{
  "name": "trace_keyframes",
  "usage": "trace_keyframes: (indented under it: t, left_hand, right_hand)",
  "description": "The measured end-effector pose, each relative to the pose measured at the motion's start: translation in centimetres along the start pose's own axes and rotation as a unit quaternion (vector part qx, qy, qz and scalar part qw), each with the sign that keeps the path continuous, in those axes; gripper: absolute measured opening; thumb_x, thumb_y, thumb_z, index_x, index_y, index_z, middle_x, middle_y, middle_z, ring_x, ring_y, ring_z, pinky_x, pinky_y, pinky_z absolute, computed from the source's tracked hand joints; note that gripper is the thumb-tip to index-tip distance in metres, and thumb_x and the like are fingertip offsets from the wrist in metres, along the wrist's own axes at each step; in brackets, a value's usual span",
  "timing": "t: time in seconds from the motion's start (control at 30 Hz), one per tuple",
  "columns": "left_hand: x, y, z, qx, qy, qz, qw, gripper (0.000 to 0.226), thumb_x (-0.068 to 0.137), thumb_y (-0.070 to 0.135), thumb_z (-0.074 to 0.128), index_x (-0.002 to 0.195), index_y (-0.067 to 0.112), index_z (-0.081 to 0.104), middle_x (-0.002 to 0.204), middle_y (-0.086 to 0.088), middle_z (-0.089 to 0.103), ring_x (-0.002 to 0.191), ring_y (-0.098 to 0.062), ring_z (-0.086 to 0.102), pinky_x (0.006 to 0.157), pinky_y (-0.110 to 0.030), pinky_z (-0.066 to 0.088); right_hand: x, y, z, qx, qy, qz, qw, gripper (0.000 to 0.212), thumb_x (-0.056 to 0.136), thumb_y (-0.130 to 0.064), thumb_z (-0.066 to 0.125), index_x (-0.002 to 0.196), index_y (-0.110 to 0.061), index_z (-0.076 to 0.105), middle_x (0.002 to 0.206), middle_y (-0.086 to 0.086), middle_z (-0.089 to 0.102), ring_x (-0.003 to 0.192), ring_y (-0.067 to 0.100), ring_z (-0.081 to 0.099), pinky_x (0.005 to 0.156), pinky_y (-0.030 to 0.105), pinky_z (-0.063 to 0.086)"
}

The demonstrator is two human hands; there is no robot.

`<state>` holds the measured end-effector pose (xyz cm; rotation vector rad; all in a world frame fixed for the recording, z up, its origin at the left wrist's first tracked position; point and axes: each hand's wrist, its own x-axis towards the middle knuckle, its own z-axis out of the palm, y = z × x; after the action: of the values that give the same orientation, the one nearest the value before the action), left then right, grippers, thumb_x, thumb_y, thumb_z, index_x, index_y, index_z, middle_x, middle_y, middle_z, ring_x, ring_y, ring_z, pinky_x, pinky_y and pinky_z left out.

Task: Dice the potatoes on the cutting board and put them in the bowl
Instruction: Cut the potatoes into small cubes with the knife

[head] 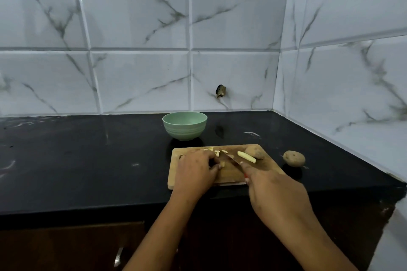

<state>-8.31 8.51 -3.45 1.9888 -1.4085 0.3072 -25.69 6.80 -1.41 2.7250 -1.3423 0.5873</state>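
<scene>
no readable text anywhere

2 bare forearms fill the lower centre of the frame, uncovered from wrist to bottom edge. The left forearm (158, 233), at lower centre, is slim and tapers to a narrow wrist. The left hand (196, 171) above it carries a few small dark flecks across its back. The right forearm (312, 240), at lower right, looks broader. On the right hand (273, 191), 2 short, pale fingernails (246, 180) catch the light.
</scene>
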Motion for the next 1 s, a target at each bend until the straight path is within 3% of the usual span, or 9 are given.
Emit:
trace_keyframes:
  t: [0.27,0.43,0.63,0.83,1.0]
  left_hand:
    - [-0.2,0.0,0.0,-0.009,0.003,0.001,1.0,0.015,0.086,0.032,0.062,0.097,0.031,0.072,0.096,0.012,0.069,0.091,-0.008,0.06,0.087,-0.033,0.048]
    - [-0.1,0.0,0.1,-0.015,0.004,0.004,1.0,0.013,0.086,0.033,0.063,0.093,0.029,0.073,0.091,0.011,0.07,0.088,-0.008,0.06,0.082,-0.032,0.048]
    - [-0.1,0.0,0.2,-0.032,0.01,-0.024,0.999,0.01,0.083,0.035,0.067,0.086,0.027,0.072,0.088,0.011,0.069,0.086,-0.009,0.059,0.082,-0.032,0.047]
    - [0.0,-0.3,0.5,-0.041,0.011,-0.026,0.999,0.013,0.082,0.032,0.068,0.085,0.019,0.072,0.085,0.006,0.067,0.085,-0.013,0.058,0.08,-0.033,0.048]
    - [-0.2,-0.3,0.7,-0.046,0.03,-0.012,0.998,0.01,0.084,0.024,0.063,0.081,0.018,0.071,0.088,0.009,0.07,0.081,-0.01,0.058,0.077,-0.026,0.047]
  right_hand:
    - [-0.3,-0.7,-0.5,0.023,-0.045,-0.011,0.999,0.055,0.101,-0.025,0.038,0.149,-0.04,0.016,0.108,-0.004,0.061,0.089,0.011,0.059,0.071,0.027,0.05]
    - [0.0,-1.0,0.1,0.035,-0.036,-0.035,0.998,0.047,0.101,-0.027,0.036,0.145,-0.039,0.027,0.105,-0.005,0.062,0.086,0.01,0.059,0.068,0.026,0.05]
    - [1.3,-1.3,0.6,0.004,-0.03,-0.043,0.999,0.038,0.099,-0.022,0.039,0.134,-0.036,0.044,0.089,-0.008,0.057,0.074,0.01,0.056,0.05,0.023,0.038]
    - [0.8,0.0,-0.2,0.07,0.018,-0.023,0.997,0.042,0.101,-0.035,0.032,0.142,-0.045,0.033,0.099,-0.011,0.059,0.074,0.005,0.051,0.062,0.024,0.049]
    - [-0.4,-0.4,-0.2,0.104,0.013,-0.048,0.993,0.042,0.101,-0.038,0.032,0.143,-0.045,0.03,0.095,-0.014,0.058,0.075,0.002,0.054,0.058,0.018,0.045]
